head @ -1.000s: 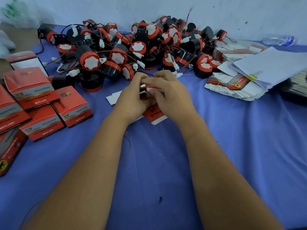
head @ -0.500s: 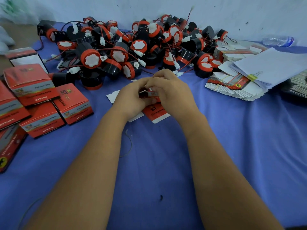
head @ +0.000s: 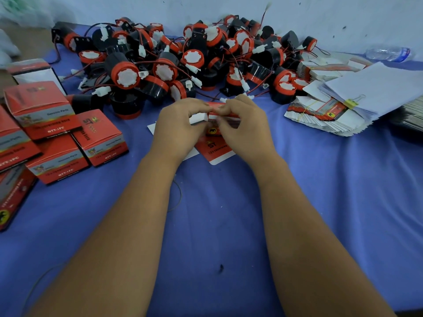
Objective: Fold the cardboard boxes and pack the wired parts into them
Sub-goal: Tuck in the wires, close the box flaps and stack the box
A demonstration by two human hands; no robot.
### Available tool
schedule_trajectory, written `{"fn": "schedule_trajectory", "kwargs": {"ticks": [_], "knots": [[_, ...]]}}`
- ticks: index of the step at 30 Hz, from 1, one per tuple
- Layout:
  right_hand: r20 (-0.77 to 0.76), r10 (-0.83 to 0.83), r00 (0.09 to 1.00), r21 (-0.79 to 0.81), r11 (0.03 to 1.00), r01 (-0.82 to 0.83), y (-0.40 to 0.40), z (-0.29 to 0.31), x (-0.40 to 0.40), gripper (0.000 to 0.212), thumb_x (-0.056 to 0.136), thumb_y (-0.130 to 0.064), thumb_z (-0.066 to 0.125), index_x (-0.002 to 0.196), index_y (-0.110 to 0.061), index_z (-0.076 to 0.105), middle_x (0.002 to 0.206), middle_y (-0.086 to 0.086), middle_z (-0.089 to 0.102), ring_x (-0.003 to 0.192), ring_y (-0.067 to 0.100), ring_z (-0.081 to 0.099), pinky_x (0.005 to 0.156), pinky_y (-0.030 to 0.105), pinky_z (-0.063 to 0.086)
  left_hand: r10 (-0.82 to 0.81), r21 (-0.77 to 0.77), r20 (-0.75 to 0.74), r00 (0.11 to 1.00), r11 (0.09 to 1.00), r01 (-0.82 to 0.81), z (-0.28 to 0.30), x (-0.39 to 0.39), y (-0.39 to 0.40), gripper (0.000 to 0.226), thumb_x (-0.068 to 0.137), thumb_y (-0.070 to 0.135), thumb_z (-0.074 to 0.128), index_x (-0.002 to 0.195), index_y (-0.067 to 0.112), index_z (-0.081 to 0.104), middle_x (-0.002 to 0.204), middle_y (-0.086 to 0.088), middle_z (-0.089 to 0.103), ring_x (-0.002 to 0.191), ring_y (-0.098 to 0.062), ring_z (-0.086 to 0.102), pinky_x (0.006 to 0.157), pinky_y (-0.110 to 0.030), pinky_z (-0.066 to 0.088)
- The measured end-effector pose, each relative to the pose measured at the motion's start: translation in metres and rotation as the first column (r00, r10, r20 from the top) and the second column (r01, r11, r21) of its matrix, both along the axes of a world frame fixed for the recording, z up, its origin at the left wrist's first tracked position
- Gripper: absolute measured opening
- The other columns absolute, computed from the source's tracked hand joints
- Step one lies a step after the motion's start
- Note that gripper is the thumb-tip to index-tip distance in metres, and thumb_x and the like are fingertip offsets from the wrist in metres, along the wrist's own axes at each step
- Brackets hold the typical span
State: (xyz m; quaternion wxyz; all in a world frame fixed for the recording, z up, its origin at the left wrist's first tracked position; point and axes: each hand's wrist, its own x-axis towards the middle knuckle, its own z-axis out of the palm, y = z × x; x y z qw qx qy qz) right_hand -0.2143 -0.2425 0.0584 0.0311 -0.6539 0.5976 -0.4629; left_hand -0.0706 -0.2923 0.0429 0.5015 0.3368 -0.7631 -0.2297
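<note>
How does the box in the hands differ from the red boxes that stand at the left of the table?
The box in the hands is only half folded, with a white flap sticking out; the red boxes at the left are fully formed and closed. It is gripped by the left hand and right hand, above the table; those rest on the blue cloth, untouched. Both share the same red print.

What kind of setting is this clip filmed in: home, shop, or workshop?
Most likely a small packing workbench in a workshop. A large heap of identical wired parts lies on the blue cloth, finished red boxes are stacked at the left, and bundled flat cartons wait at the right.
</note>
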Motion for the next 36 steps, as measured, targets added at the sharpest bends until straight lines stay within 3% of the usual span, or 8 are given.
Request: {"fn": "schedule_trajectory", "kwargs": {"ticks": [8,15,19,25,28,30,32,36], "knots": [[0.037,-0.008,0.999,0.058,0.998,0.006,-0.001,0.001,0.002,0.017,0.08,0.008,0.061,0.087,-0.005,0.07,0.089,-0.007,0.052,0.081,0.011,0.051,0.066,0.012,0.04,0.059,-0.086,0.06,0.996,0.995,-0.054,0.0,-0.003,-0.002,0.03,0.078,0.001,0.072,0.106,0.011,0.076,0.102,0.018,0.057,0.1,0.01,0.047,0.086,0.002,0.036],[-0.002,-0.044,0.999,0.071,0.997,0.044,-0.004,-0.001,0.003,0.011,0.08,0.005,0.059,0.08,-0.004,0.066,0.088,-0.001,0.052,0.081,0.025,0.054,0.073,0.045,0.049,0.076,-0.083,0.144,0.987,0.994,-0.064,0.001,-0.003,-0.002,0.018,0.082,0.003,0.07,0.098,0.01,0.074,0.1,0.012,0.059,0.094,0.006,0.047,0.082,-0.003,0.038],[-0.087,-0.067,0.994,0.065,0.995,0.073,-0.004,-0.003,0.003,0.014,0.078,0.002,0.059,0.082,-0.008,0.068,0.093,0.006,0.058,0.089,0.025,0.054,0.092,0.052,0.045,0.114,-0.075,0.228,0.967,0.992,-0.099,0.001,-0.004,0.0,0.01,0.087,0.011,0.07,0.096,0.013,0.074,0.109,0.0,0.067,0.103,-0.018,0.058,0.087,-0.036,0.048],[-0.134,-0.142,0.981,-0.002,0.99,0.143,-0.003,-0.006,-0.005,0.025,0.086,-0.009,0.067,0.106,-0.022,0.075,0.091,0.002,0.061,0.094,0.018,0.05,0.08,0.029,0.043,0.195,-0.114,0.296,0.935,0.979,-0.168,0.003,-0.005,0.005,0.014,0.09,0.015,0.068,0.101,0.011,0.074,0.115,-0.002,0.069,0.107,-0.029,0.058,0.088,-0.045,0.047],[0.073,-0.119,0.99,0.069,0.991,0.114,0.0,-0.005,-0.012,0.044,0.084,0.0,0.062,0.121,-0.023,0.066,0.095,-0.013,0.065,0.098,0.004,0.058,0.083,0.008,0.044,0.237,-0.199,0.304,0.923,0.963,-0.181,0.004,-0.005,0.009,0.017,0.086,0.007,0.067,0.103,0.007,0.073,0.114,-0.006,0.07,0.105,-0.032,0.06,0.088,-0.045,0.048],[0.145,-0.118,0.982,0.089,0.99,0.106,0.002,-0.005,-0.013,0.047,0.084,0.004,0.058,0.122,-0.023,0.063,0.094,-0.016,0.065,0.098,0.002,0.06,0.082,0.001,0.042,0.242,-0.216,0.307,0.921,0.96,-0.18,0.005,-0.004,0.009,0.02,0.086,0.003,0.066,0.103,0.008,0.074,0.111,-0.008,0.071,0.103,-0.033,0.06,0.087,-0.048,0.048],[0.111,-0.127,0.986,0.098,0.988,0.116,0.002,-0.005,-0.01,0.046,0.084,0.003,0.056,0.121,-0.022,0.064,0.098,-0.011,0.07,0.099,0.007,0.062,0.082,0.008,0.047,0.245,-0.202,0.3,0.922,0.961,-0.19,0.005,-0.004,0.007,0.017,0.086,0.003,0.066,0.1,0.007,0.075,0.107,-0.008,0.071,0.1,-0.033,0.061,0.084,-0.051,0.048],[0.011,-0.165,0.986,0.105,0.981,0.163,0.001,-0.003,-0.007,0.047,0.083,0.0,0.05,0.123,-0.022,0.065,0.109,-0.003,0.072,0.103,0.018,0.064,0.085,0.039,0.054,0.262,-0.153,0.338,0.904,0.963,-0.222,0.006,-0.008,0.005,0.015,0.086,0.004,0.063,0.097,0.008,0.072,0.111,-0.004,0.066,0.102,-0.031,0.056,0.08,-0.046,0.046]]}}
